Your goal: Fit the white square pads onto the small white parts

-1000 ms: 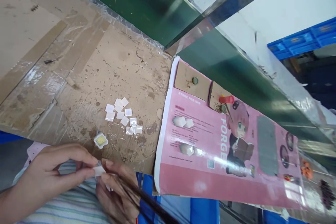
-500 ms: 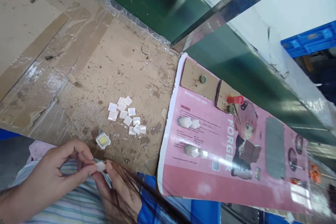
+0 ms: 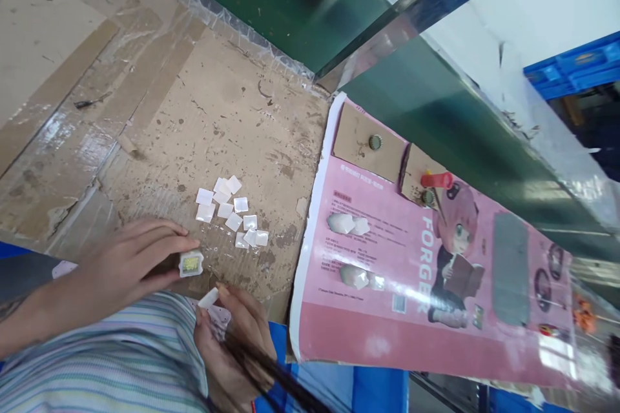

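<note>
My left hand pinches a small white square part with a yellow centre on the worn cardboard table top. My right hand, near the table's front edge, holds a small white square film piece between thumb and finger. Just beyond lies a cluster of several white square film pieces flat on the cardboard. A striped sleeve covers my left forearm.
A pink printed sheet with a cartoon figure lies to the right, with clear pieces and a red-handled tool on it. A green conveyor rail runs diagonally behind. Blue crates stand at the far right.
My left hand let go of the film piece and moved up to grip the yellow-centred part on the table. My right hand now holds the film piece alone.
</note>
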The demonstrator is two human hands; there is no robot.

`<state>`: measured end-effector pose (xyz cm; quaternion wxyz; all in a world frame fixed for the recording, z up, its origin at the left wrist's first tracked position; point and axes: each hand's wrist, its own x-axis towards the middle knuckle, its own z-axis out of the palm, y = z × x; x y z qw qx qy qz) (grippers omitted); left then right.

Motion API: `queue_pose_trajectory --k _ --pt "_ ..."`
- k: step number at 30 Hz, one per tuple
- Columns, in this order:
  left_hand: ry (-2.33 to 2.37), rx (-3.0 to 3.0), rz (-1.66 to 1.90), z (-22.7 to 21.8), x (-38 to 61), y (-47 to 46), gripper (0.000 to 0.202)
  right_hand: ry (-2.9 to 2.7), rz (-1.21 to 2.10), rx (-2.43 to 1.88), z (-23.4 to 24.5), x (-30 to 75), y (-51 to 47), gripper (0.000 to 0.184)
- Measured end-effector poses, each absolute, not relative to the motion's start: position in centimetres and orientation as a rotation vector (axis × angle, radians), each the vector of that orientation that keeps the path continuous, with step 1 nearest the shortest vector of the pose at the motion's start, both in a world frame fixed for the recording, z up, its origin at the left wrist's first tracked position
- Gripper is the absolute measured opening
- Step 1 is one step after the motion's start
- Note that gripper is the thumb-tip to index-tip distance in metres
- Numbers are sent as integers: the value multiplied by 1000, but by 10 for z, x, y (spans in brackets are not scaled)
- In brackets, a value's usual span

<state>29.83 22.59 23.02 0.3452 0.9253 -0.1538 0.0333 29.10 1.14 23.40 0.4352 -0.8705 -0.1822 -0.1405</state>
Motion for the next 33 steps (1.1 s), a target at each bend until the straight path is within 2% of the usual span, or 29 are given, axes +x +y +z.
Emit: queue_pose_trajectory --k 2,5,8,12,22,33 --pt "-271 2463 173 229 291 211 25 -362 -399 -2128 240 297 18 12" --pt "-178 2462 232 230 284 200 30 -439 -358 -2143 245 305 21 11" --pt "-187 2396 135 232 283 204 35 -537 -299 -2152 244 308 19 15" --pt "-171 2340 79 229 282 213 29 -643 -248 -2197 242 311 17 21" --pt "-102 2243 99 224 275 207 24 -811 -296 -2290 250 323 17 13" --pt "-46 2108 -23 221 271 210 29 -883 -186 -2280 260 332 13 18"
